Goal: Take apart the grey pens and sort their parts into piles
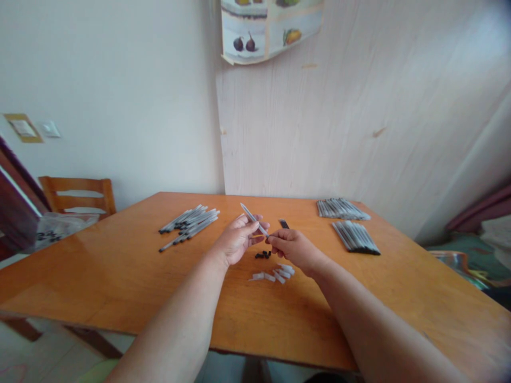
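1. Both forearms (183,324) came in bare from the bottom edge and met over the middle of the orange-brown wooden surface (120,276)
2. left hand (237,239) had its grip clamped on a slim grey pen (251,217), fingers wrapped round the lower part, and the pen tilted so its far end poked up and away to the left
3. right hand (295,249) sat just beside it, thumb and fingertips pinched together right at the near end of the pen. Whether that grip was on the pen itself or on some tiny part there, I couldn't tell, way too small
4. so the pen was up off the surface, held between the two hands, over a little cluster of black bits (262,255)
5. a bit nearer the camera than those, a handful of clear caps (275,275) lay scattered close to the right wrist
6. small dark piece (283,223) lay just behind the right hand
7. off to the left, well apart from the hands, the loose pens (189,223) lay in a fanned-out pile
8. on the right side were two tidier stacks: the far bundle (341,208) near the wall and the near bundle (355,236) just in front of it
9. beyond the surface's left end stood a wooden chair (77,194) with a clear bag (59,226) of dark bits by it, and a fruit poster (271,26) hung on the wall
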Tool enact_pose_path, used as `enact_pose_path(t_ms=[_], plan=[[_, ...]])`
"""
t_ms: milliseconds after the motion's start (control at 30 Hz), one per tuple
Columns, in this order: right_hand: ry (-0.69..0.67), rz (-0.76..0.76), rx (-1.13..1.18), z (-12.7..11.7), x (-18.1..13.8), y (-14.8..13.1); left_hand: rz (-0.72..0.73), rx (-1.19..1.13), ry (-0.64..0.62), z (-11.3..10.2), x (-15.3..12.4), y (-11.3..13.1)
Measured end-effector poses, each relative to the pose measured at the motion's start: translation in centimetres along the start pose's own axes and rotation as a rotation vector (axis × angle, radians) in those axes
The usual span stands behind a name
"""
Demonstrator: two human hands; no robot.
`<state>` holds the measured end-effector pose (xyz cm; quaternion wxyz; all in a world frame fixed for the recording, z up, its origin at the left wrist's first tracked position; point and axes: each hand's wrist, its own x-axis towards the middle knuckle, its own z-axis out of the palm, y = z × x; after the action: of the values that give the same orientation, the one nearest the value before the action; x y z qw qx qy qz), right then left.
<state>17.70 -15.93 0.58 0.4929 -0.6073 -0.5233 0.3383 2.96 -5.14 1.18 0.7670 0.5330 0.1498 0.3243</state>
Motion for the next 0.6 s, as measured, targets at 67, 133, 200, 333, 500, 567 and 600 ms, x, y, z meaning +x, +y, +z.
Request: enact_pose_path(t_ms=[67,133,200,333,500,567,600], plan=[[0.015,-0.006,-0.009,-0.02,-0.03,-0.09,0.007,0.033,0.012,0.10,-0.05,-0.03],[0.027,-0.020,-0.039,-0.04,-0.05,-0.14,0.012,0.053,0.032,0.24,-0.07,-0.01],[0.038,-0.033,-0.087,-0.08,-0.04,-0.11,0.013,0.064,0.053,0.38,-0.09,0.04],[0.074,-0.078,-0.208,-0.20,0.05,0.12,0.009,0.082,0.109,0.61,-0.08,0.05],[0.168,-0.208,-0.353,-0.03,0.23,0.41,-0.007,0.108,0.187,0.64,0.13,-0.23],[0.187,-0.223,-0.371,0.06,0.34,0.52,0.000,0.104,0.196,0.66,0.17,-0.27],[0.188,-0.220,-0.374,0.09,0.39,0.59,0.005,0.100,0.199,0.69,0.17,-0.27]])
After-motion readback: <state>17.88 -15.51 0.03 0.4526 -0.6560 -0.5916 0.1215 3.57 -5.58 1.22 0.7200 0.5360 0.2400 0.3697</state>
